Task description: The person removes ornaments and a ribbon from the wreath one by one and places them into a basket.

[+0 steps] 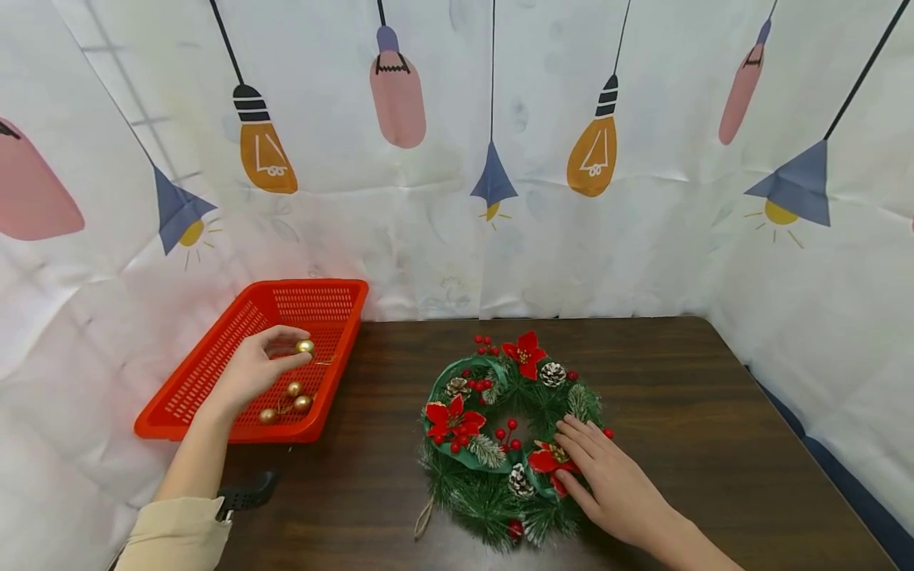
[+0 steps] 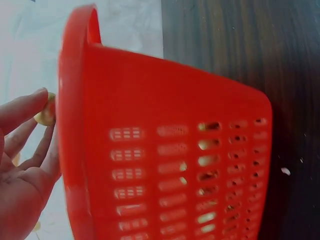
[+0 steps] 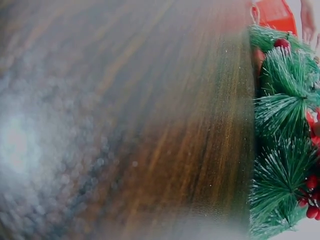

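Observation:
Over the red plastic basket (image 1: 336,396), my left hand (image 1: 246,369) pinches a small gold ball ornament (image 1: 305,346) between thumb and fingers. The left wrist view shows this gold ball (image 2: 46,111) at the fingertips, partly behind the basket rim (image 2: 72,125). More gold balls (image 1: 302,403) lie on the basket floor. On the right, my right hand (image 1: 614,484) rests with extended fingers on a green wreath (image 1: 485,503), touching a red poinsettia (image 1: 548,458). Other poinsettias, pine cones (image 1: 553,374) and red berries decorate the wreath. A green ribbon (image 1: 431,456) loops over its left part.
Both the basket and the wreath stand on a dark wooden table (image 1: 664,373). A twine loop (image 1: 424,519) sticks out at the wreath's lower left. Behind the table hangs a white curtain (image 1: 443,238) printed with lamps.

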A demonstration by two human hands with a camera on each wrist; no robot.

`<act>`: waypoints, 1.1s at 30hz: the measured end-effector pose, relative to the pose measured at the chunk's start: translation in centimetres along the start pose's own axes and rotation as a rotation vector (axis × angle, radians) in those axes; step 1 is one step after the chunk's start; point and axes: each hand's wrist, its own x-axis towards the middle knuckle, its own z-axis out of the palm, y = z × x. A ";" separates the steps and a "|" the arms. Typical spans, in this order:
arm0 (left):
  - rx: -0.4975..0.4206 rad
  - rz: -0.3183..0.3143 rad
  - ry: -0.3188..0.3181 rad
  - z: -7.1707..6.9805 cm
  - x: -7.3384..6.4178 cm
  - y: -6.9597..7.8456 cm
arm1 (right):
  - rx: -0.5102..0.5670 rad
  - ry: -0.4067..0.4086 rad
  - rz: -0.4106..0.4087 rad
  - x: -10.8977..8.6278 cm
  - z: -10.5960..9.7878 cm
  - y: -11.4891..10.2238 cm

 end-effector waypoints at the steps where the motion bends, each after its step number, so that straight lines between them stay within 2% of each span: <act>1: 0.009 -0.001 -0.003 0.0 -0.1 -0.2 | 0.000 0.001 -0.001 0.0 0.0 0.0; 9: 0.052 -0.004 -0.019 0.0 -0.4 -1.6 | -0.001 0.004 0.000 -0.1 0.1 0.0; 20: 0.036 0.038 -0.023 0.0 -0.7 -2.1 | -0.004 0.008 -0.002 -0.2 0.1 -0.1; 25: 0.025 0.076 -0.011 1.0 -0.7 -1.0 | -0.005 0.012 -0.005 -0.2 0.1 -0.1; 33: -0.027 0.122 -0.029 4.5 -0.9 2.7 | -0.009 0.014 -0.007 0.0 0.1 -0.1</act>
